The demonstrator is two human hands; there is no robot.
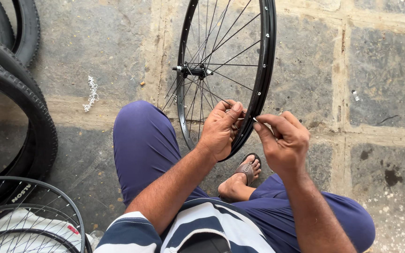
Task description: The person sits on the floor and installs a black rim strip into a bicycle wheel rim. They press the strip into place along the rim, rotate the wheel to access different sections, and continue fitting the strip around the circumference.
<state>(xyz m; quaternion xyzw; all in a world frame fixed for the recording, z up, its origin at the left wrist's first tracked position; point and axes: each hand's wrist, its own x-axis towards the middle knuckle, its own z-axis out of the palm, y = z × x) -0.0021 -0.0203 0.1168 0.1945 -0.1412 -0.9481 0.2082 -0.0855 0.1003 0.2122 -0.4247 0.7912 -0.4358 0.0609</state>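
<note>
- A person sits on a stone-slab floor (376, 84), seen from above, with a black bicycle wheel rim (264, 70) standing upright on its edge in front of their knees.
- The rim's plane runs away from the person, its lower edge near their lap, its top out of sight; the hub (194, 71) axle points sideways to the left.
- The left hand (220, 129) wraps the rim's near lower edge, fingers closed around rim and spokes.
- The right hand (283, 140) sits just right of the rim, thumb and fingers pinched narrowly on a small pale part touching the rim; what that part is cannot be made out.
- Below the rim, a sandalled foot (245, 174) shows between purple trouser legs.
- Well left of the rim lie black tyres (33, 112), a small white chain-like strip (91, 93), and further spoked wheels (29, 211).
</note>
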